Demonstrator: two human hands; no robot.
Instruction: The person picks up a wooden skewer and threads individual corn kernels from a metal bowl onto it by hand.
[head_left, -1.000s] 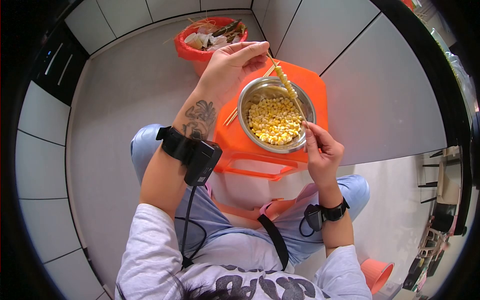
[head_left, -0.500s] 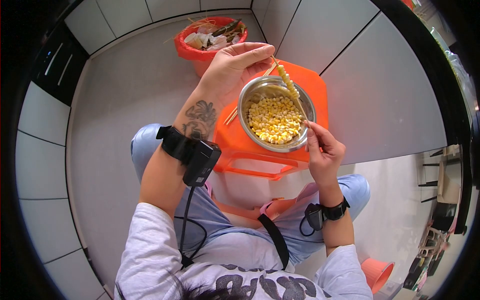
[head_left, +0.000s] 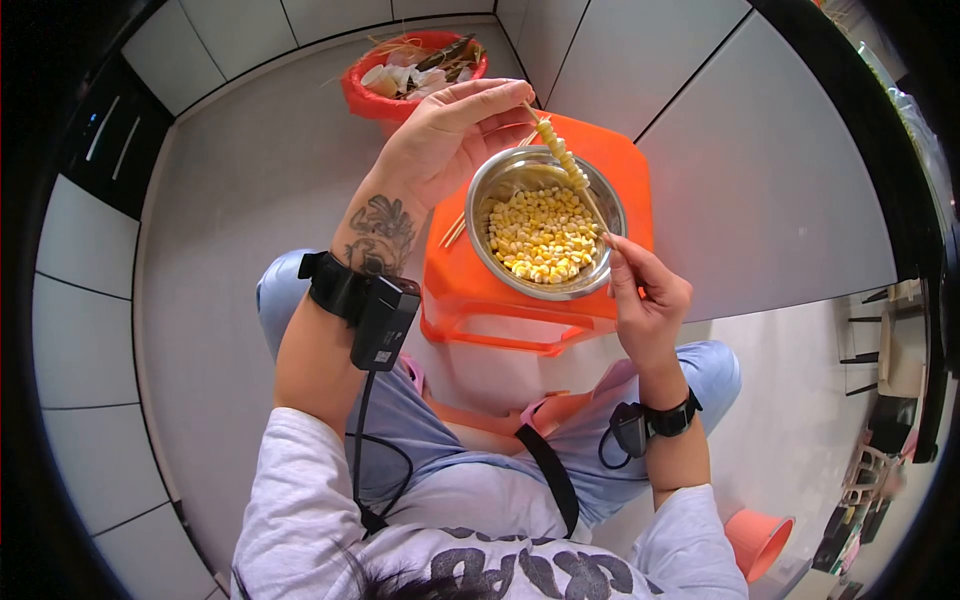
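— What have you got in your hands?

— A thin wooden skewer (head_left: 570, 170), strung along its upper half with small, glossy yellow corn kernels. My left hand (head_left: 440, 140) is curled around its far tip, thumb and fingers pinched shut on it. My right hand (head_left: 645, 300) pinches the near end between thumb and forefinger, the other fingers loosely folded.

— And where does it sit?

— Slanting across a round, shiny steel bowl (head_left: 485, 195), just above the heap of loose kernels (head_left: 540, 235) inside.

— What is the bowl on?

— A smooth orange plastic stool (head_left: 470, 285), square-topped with rounded corners, standing between my knees. A few bare skewers (head_left: 458, 228) lie on it beside the bowl, under my left hand.

— Anything behind?

— A red bucket (head_left: 362, 97) on the grey tiled floor, full of pale husks and stringy scraps.
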